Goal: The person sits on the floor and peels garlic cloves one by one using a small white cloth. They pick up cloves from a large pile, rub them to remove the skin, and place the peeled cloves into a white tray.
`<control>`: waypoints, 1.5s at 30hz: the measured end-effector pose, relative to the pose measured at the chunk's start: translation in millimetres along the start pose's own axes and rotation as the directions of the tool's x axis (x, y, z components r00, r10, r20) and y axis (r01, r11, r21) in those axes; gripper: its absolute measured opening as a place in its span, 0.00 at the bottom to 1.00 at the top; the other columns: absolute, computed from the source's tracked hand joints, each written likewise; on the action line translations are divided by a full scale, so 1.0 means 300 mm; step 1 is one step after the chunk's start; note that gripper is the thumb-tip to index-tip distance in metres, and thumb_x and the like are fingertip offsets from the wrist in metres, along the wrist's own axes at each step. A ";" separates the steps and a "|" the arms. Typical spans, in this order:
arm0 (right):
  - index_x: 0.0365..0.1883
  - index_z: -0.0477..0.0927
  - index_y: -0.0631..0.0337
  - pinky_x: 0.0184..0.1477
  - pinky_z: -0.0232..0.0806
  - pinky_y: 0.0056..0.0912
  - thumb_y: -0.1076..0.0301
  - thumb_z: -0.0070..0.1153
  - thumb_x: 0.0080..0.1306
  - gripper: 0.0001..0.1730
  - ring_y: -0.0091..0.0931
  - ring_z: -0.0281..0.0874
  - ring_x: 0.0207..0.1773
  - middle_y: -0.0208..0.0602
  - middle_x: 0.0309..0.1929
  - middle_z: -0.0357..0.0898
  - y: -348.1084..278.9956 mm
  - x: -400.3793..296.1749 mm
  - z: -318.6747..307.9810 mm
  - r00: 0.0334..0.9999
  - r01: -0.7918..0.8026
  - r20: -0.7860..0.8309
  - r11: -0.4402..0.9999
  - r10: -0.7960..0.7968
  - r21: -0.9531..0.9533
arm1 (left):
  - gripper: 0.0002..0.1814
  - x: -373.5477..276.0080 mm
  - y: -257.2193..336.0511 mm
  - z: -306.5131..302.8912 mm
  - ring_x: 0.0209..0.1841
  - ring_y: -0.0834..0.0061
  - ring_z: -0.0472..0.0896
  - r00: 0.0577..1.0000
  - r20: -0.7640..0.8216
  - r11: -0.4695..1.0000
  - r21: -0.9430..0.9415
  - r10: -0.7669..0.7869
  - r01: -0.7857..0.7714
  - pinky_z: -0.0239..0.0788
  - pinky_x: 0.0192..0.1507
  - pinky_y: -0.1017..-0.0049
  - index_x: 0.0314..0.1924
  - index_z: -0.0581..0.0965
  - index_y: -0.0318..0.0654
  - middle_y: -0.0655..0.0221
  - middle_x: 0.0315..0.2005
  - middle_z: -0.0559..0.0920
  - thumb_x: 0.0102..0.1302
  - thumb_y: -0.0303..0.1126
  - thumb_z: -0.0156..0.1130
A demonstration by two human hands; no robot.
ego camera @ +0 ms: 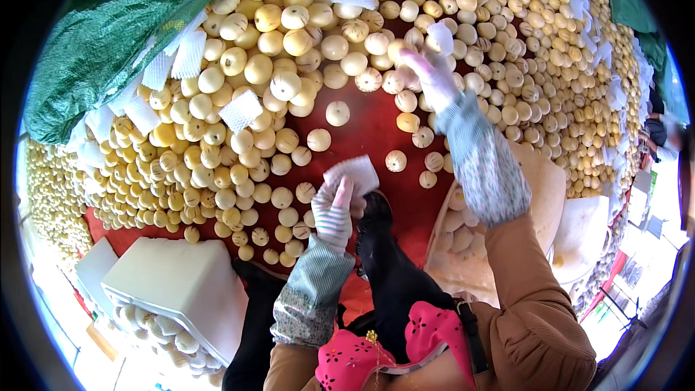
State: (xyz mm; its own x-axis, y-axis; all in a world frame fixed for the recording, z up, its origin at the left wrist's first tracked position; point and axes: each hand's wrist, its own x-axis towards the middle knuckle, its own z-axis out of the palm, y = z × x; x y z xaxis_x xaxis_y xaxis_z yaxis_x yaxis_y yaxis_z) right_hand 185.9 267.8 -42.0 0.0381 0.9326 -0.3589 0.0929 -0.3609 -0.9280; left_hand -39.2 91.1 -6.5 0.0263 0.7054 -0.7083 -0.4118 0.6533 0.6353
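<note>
My left hand [337, 209], in a striped glove with the fingertips bare, pinches a white foam net sleeve [355, 170] above the red ground sheet [347, 138]. My right hand [429, 73] stretches out to the edge of a large heap of pale yellow pepino melons [285, 85], some streaked purple. Its fingers are blurred near a pepino melon [397, 50], and whether they grip it is unclear. Around my hands, loose fruit lies on the sheet, such as one pepino melon [396, 161] between them.
To the left stands a white foam box [174, 277] with net-sleeved fruit beside it. By my right arm, a lined container [535, 190] holds more sleeved fruit [459, 236]. A green tarp [119, 38] covers part of the heap. A person [665, 136] is at far right.
</note>
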 end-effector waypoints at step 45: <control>0.42 0.78 0.65 0.30 0.69 0.14 0.57 0.46 0.69 0.19 0.16 0.76 0.28 0.30 0.29 0.80 -0.014 -0.539 0.128 0.982 -0.180 0.110 0.946 0.155 0.270 | 0.29 -0.013 -0.016 0.102 0.53 0.77 0.73 0.887 0.321 0.939 -0.015 0.331 -0.345 0.67 0.54 0.75 0.64 0.61 0.38 0.67 0.53 0.74 0.63 0.23 0.58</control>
State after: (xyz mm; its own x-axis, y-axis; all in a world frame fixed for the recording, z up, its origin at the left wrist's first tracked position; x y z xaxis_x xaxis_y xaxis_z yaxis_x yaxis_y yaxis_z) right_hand 141.1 118.7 16.2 -0.0579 0.8597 -0.5075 -0.1882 -0.5087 -0.8402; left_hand -9.6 93.6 2.7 0.1796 0.9306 -0.3191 -0.4095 0.3656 0.8359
